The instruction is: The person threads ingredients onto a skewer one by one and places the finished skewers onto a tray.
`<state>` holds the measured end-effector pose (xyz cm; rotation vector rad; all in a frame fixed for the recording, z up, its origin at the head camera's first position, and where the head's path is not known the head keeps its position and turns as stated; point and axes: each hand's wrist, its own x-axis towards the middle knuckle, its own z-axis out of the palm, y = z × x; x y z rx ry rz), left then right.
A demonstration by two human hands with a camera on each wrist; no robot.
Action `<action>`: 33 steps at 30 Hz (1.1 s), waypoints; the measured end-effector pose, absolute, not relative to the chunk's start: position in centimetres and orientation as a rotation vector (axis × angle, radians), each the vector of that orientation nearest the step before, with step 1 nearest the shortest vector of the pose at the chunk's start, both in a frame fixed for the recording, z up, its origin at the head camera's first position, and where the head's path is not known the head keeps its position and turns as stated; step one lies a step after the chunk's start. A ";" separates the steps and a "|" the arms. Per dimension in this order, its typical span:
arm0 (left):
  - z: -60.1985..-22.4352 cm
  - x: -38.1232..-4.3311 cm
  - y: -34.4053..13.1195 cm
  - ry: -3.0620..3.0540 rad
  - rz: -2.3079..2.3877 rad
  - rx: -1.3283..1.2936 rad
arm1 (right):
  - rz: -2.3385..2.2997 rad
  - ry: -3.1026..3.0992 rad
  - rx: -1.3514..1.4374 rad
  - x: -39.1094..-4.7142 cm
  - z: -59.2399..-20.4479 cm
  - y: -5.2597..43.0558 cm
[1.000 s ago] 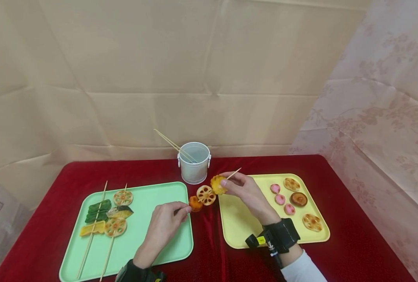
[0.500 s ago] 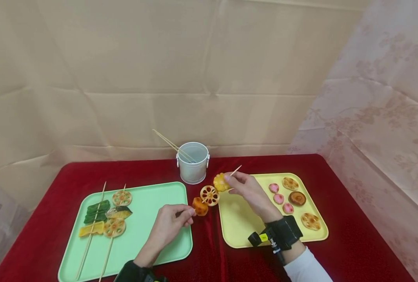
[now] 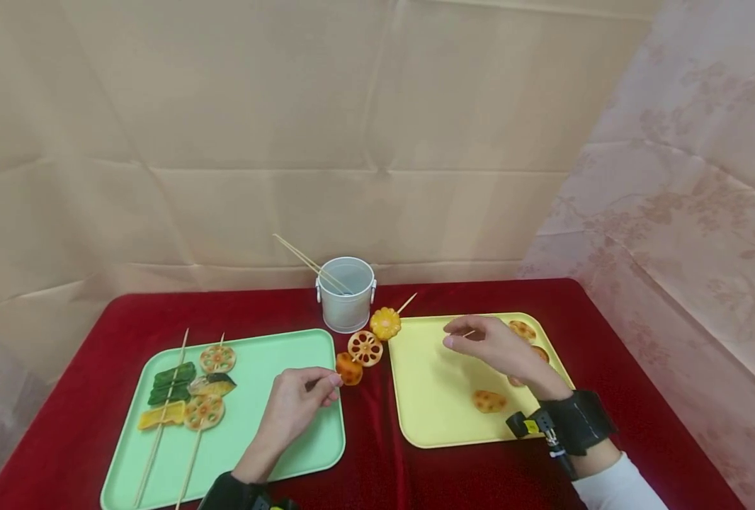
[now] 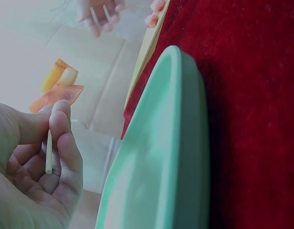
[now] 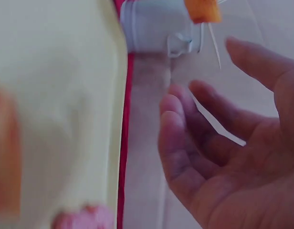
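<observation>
In the head view my left hand (image 3: 297,404) pinches the lower end of a wooden skewer between thumb and fingertips. Threaded on that skewer are an orange-brown chunk (image 3: 349,369), a lotus root slice (image 3: 365,348) and a yellow corn slice (image 3: 386,324); its bare tip (image 3: 407,303) sticks out beyond the corn. The skewer's blunt end (image 4: 48,157) pokes out below the fingers in the left wrist view. My right hand (image 3: 501,348) hovers over the yellow tray (image 3: 425,418), apart from the skewer. Its fingers curve loosely, thumb apart, with nothing between them (image 5: 223,152).
A green tray (image 3: 269,347) at left bears two filled skewers (image 3: 167,397). The white bucket (image 3: 345,304) behind holds bare sticks (image 3: 301,255). A browned slice (image 3: 489,401) lies on the yellow tray; other pieces are partly hidden by my right arm. Red cloth (image 3: 377,453) covers the table.
My right hand has let go of the corn slice and moved right over the yellow tray. The left hand keeps its pinch, and the held skewer has shifted slightly left.
</observation>
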<state>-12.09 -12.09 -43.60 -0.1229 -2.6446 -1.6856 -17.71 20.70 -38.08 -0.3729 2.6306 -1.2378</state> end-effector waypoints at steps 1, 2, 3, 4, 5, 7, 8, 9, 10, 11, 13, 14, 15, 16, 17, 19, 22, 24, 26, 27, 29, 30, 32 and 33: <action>-43.6 -12.1 -12.1 -2.645 -1.674 -0.120 | -1.189 2.648 -0.406 -17.5 -38.1 21.2; -43.7 -12.1 -12.1 -2.644 -1.666 -0.118 | -1.148 2.655 -0.427 -17.2 -38.1 21.7; -43.7 -12.1 -12.0 -2.642 -1.660 -0.116 | -1.100 2.672 -0.447 -17.0 -38.2 22.1; -43.7 -12.1 -12.0 -2.642 -1.658 -0.112 | -1.051 2.685 -0.469 -16.8 -38.3 22.5; -43.7 -12.1 -12.0 -2.641 -1.657 -0.109 | -1.000 2.699 -0.486 -16.6 -38.5 22.8; -43.7 -12.1 -12.0 -2.637 -1.655 -0.102 | -0.928 2.706 -0.510 -16.1 -38.7 23.4; -43.8 -12.1 -11.9 -2.637 -1.656 -0.099 | -0.903 2.704 -0.514 -15.9 -38.8 23.6; -43.8 -12.1 -11.9 -2.636 -1.652 -0.098 | -0.874 2.707 -0.531 -15.6 -39.0 23.9; -43.8 -12.1 -11.9 -2.636 -1.651 -0.097 | -0.844 2.710 -0.543 -15.5 -39.1 24.1; -43.9 -12.1 -11.9 -2.637 -1.646 -0.096 | -0.815 2.717 -0.549 -15.3 -39.2 24.2; -44.0 -12.1 -12.0 -2.637 -1.639 -0.096 | -0.741 2.737 -0.561 -15.0 -39.4 24.4; -44.0 -12.1 -12.0 -2.639 -1.634 -0.099 | -0.700 2.750 -0.582 -14.8 -39.5 24.5; -44.1 -12.1 -12.0 -2.639 -1.629 -0.103 | -0.664 2.758 -0.603 -14.7 -39.6 24.5; -44.1 -12.2 -12.1 -2.639 -1.628 -0.106 | -0.634 2.767 -0.625 -14.6 -39.7 24.6; -44.2 -12.2 -12.1 -2.639 -1.628 -0.106 | -0.604 2.773 -0.650 -14.4 -39.9 24.7; -44.2 -12.2 -12.1 -2.642 -1.627 -0.105 | -0.551 2.789 -0.696 -14.2 -40.2 24.8; -44.2 -12.2 -12.1 -2.647 -1.631 -0.089 | -0.487 2.830 -0.745 -13.9 -40.6 24.9; -44.1 -12.1 -12.0 -2.648 -1.634 -0.079 | -0.452 2.859 -0.765 -13.8 -40.9 24.9; -44.0 -12.1 -12.0 -2.645 -1.645 -0.071 | -0.424 2.883 -0.791 -13.7 -41.1 24.9; -44.0 -12.1 -12.0 -2.642 -1.653 -0.067 | -0.412 2.889 -0.799 -13.7 -41.2 24.9; -44.0 -12.1 -12.0 -2.636 -1.665 -0.064 | -0.390 2.900 -0.816 -13.6 -41.3 24.9; -44.0 -12.0 -12.0 -2.633 -1.670 -0.062 | -0.381 2.903 -0.824 -13.6 -41.4 24.9; -44.0 -12.0 -12.0 -2.631 -1.671 -0.061 | -0.363 2.913 -0.843 -13.6 -41.5 24.9; -44.0 -12.0 -12.0 -2.632 -1.669 -0.062 | -0.355 2.921 -0.845 -13.7 -41.5 24.9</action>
